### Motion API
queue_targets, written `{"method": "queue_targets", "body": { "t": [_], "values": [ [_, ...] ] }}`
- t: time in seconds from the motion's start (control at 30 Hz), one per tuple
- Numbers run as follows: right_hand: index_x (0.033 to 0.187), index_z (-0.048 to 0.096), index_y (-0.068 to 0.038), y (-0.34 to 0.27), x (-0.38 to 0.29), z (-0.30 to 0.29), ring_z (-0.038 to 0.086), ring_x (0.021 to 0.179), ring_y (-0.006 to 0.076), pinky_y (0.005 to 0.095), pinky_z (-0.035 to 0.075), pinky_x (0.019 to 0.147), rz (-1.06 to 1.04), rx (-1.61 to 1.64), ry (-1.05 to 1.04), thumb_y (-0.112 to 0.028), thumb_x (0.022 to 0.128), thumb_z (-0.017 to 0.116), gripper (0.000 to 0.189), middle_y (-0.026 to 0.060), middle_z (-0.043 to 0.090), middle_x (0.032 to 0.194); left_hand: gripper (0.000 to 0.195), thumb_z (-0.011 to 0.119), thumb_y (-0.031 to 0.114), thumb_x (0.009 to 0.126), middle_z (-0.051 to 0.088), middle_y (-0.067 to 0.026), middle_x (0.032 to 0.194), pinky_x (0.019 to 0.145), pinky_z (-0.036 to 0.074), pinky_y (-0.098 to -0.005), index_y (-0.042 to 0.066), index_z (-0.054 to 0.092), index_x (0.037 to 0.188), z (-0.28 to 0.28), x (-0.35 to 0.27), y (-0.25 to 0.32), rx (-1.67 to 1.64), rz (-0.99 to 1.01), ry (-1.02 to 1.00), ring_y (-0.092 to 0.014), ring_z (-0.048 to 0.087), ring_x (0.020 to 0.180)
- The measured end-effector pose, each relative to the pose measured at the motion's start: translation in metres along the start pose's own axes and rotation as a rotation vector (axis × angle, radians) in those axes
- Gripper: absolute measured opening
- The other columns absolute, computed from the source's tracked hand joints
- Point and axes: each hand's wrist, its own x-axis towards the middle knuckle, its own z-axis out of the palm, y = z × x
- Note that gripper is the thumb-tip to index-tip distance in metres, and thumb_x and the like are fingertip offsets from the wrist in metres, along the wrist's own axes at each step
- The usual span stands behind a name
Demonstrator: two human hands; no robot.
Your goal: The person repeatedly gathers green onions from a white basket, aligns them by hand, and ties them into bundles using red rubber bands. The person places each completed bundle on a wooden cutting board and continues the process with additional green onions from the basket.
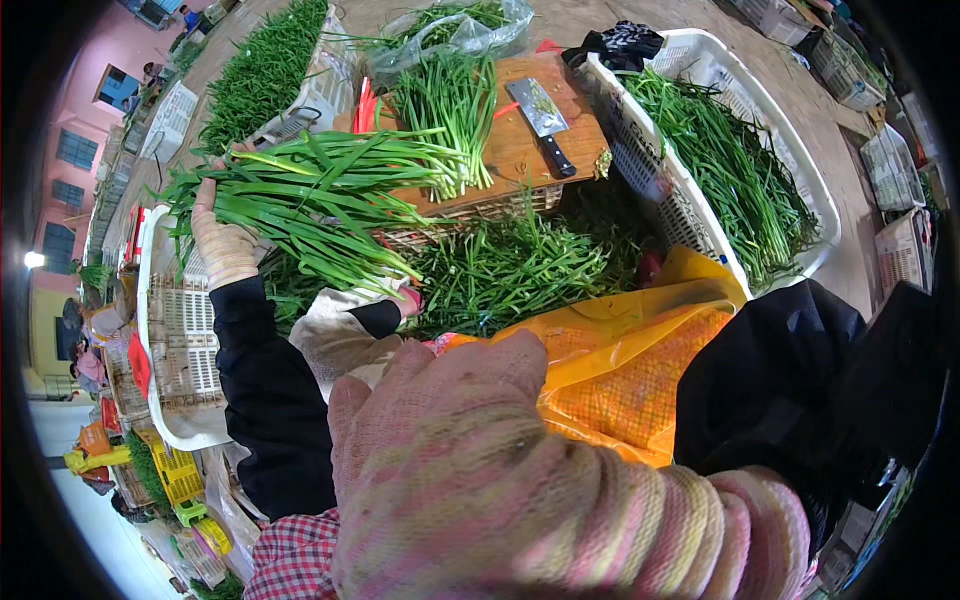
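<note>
My left hand [217, 236], in a striped knit glove, grips a loose bunch of garlic chives [300, 199] by the leafy end. The pale stem ends point right, towards a wooden board [517, 150]. My right hand [442, 420] is close to the camera in a pink and yellow striped glove. Its fingers look curled down, and its palm side is hidden. On the board lie another bunch of chives [450, 112] and a cleaver [541, 120] with a black handle; green scraps stick to its blade.
Right of the board, a white plastic crate [821, 217] holds chives. An empty-looking white crate [184, 337] stands at left. Loose trimmings [517, 274] lie below the board, near an orange plastic apron [607, 375]. A clear plastic bag [510, 30] sits behind.
</note>
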Motion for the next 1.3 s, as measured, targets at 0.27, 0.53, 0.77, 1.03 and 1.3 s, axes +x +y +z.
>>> {"method": "queue_targets", "body": {
  "t": [0.27, 0.53, 0.77, 1.03, 1.3],
  "values": [
    [0.092, 0.065, -0.002, -0.001, 0.002, -0.002, 0.065, 0.077, 0.0307, 0.0375, 0.051, 0.07, -0.036, 0.008, -0.029, -0.026, 0.083, 0.065, 0.025, 0.0136, 0.067, 0.081, 0.031, 0.052, 0.016, 0.09, 0.057, -0.0164, 0.126, 0.107, 0.037, -0.0467, -0.001, 0.057, 0.116, -0.002, -0.007, -0.002, -0.2, -0.178, -0.594, -0.031, 0.051, 0.12],
    [0.091, 0.065, -0.001, 0.001, 0.007, -0.001, 0.066, 0.076, 0.0316, 0.0371, 0.052, 0.068, -0.048, 0.037, -0.026, -0.025, 0.084, 0.065, 0.025, 0.0145, 0.067, 0.082, 0.034, 0.059, 0.025, 0.091, 0.064, -0.0143, 0.111, 0.072, 0.056, -0.0375, 0.006, 0.059, 0.12, -0.03, -0.005, -0.005, 0.478, 0.12, 0.238, -0.024, 0.065, 0.093],
    [0.098, 0.071, -0.007, 0.082, 0.019, 0.022, 0.066, 0.077, 0.0291, 0.0338, 0.053, 0.068, 0.26, 0.378, 0.321, -0.032, 0.082, 0.069, 0.03, 0.0118, 0.07, 0.087, 0.031, 0.059, 0.022, 0.091, 0.064, -0.016, 0.111, 0.068, 0.055, -0.0332, 0.004, 0.06, 0.116, -0.048, 0.006, -0.015, 0.215, 0.147, 0.22, -0.026, 0.065, 0.085],
    [0.12, 0.061, 0.001, 0.171, 0.065, 0.113, 0.064, 0.089, 0.016, 0.0283, 0.05, 0.08, 0.554, 1.071, 0.835, -0.019, 0.083, 0.072, 0.044, 0.0139, 0.069, 0.103, 0.04, 0.054, 0.028, 0.095, 0.059, -0.0161, 0.125, 0.096, 0.048, -0.0442, 0.0, 0.056, 0.122, 0.003, -0.028, -0.007, 0.094, 0.041, 0.189, -0.031, 0.06, 0.109],
    [0.102, 0.067, -0.003, 0.15, 0.104, 0.112, 0.063, 0.087, 0.0325, 0.0381, 0.049, 0.078, 0.522, 0.798, 1.008, -0.018, 0.08, 0.071, 0.028, 0.0162, 0.067, 0.09, 0.039, 0.056, 0.028, 0.094, 0.059, -0.0151, 0.125, 0.093, 0.05, -0.0448, 0.002, 0.056, 0.122, -0.004, -0.021, -0.008, 0.041, -0.006, 0.123, -0.031, 0.061, 0.107]
  ]
}}
